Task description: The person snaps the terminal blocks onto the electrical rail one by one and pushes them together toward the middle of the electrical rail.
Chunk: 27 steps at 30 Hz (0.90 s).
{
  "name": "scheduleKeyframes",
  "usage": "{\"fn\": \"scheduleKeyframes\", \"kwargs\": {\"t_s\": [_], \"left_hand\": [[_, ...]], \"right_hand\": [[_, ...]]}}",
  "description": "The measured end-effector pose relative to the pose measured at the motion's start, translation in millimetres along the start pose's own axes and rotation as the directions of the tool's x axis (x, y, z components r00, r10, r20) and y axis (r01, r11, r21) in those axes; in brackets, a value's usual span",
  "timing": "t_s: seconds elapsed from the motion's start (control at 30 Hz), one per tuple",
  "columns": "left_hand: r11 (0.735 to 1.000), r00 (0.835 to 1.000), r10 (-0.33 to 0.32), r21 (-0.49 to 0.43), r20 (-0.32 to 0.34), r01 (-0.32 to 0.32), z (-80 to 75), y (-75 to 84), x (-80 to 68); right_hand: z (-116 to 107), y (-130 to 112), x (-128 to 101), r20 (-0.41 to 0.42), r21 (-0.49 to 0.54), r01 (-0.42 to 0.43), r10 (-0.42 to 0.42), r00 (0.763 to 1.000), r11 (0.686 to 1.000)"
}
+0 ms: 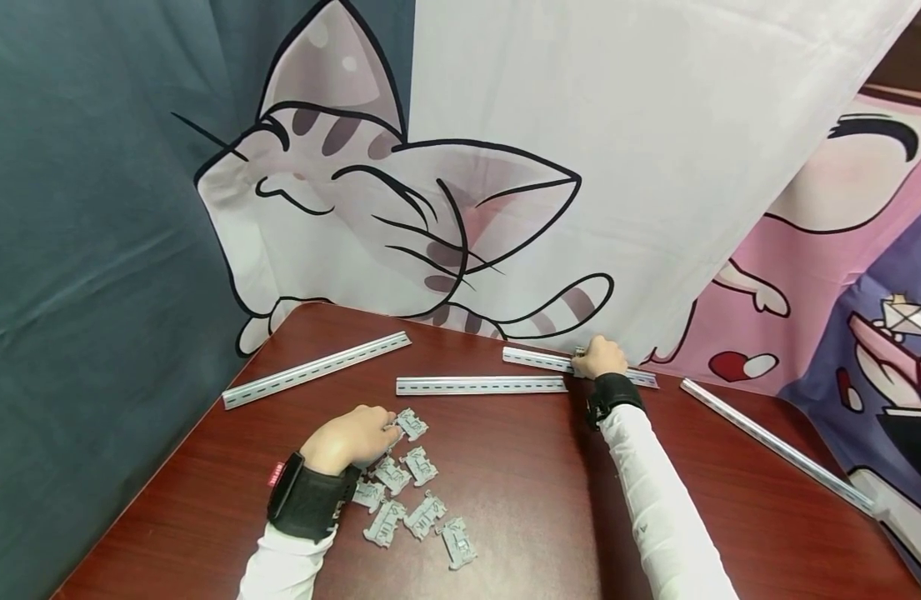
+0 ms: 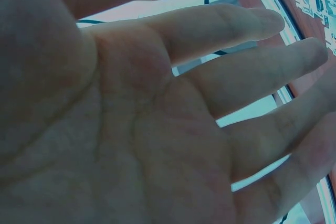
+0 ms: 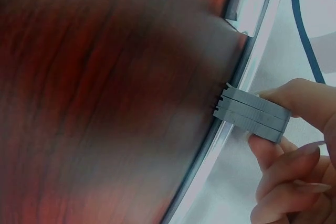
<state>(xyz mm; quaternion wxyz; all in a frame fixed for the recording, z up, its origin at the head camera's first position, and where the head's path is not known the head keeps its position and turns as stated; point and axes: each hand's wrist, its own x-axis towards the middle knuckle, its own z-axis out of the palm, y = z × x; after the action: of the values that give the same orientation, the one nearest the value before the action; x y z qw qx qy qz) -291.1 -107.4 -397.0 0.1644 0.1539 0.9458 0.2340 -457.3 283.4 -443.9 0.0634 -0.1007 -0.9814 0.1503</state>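
My right hand (image 1: 603, 358) reaches to the back of the table. Between its thumb and fingers it pinches a small stack of grey DIN-rail terminal blocks (image 3: 252, 114), set side by side across a slotted metal DIN rail (image 1: 535, 359). Above the loose grey terminal blocks (image 1: 421, 465) at centre left is my left hand (image 1: 355, 437), its fingertips close to the farthest block (image 1: 411, 424). In the left wrist view its fingers (image 2: 226, 27) are extended and spread, with the palm bare.
Another slotted rail (image 1: 478, 385) lies in front of the right hand's rail. One more rail (image 1: 317, 369) slants at the left, and a further rail (image 1: 778, 446) runs along the right side of the brown table (image 1: 535, 500). Printed cloth (image 1: 640, 125) hangs behind.
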Motion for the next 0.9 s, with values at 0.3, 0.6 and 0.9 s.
{"fn": "scheduleKeyframes", "kwargs": {"t_s": [0.3,0.6,0.9], "left_hand": [[1.000,1.000,-0.006,0.008,-0.014,0.006,-0.4,4.8,-5.2],[1.000,0.999,0.020,0.015,-0.034,-0.020,3.3,13.0,-8.8],[0.999,0.998,0.051,0.020,-0.042,-0.050,0.0,12.5,-13.3]], "right_hand": [[2.4,-3.8,-8.4,-0.057,0.041,-0.001,0.003,0.998,0.999],[11.5,-21.4,-51.8,-0.278,0.030,-0.023,0.030,0.960,0.999],[38.6,-67.9,-93.0,0.158,-0.041,0.440,-0.429,0.889,0.897]]}}
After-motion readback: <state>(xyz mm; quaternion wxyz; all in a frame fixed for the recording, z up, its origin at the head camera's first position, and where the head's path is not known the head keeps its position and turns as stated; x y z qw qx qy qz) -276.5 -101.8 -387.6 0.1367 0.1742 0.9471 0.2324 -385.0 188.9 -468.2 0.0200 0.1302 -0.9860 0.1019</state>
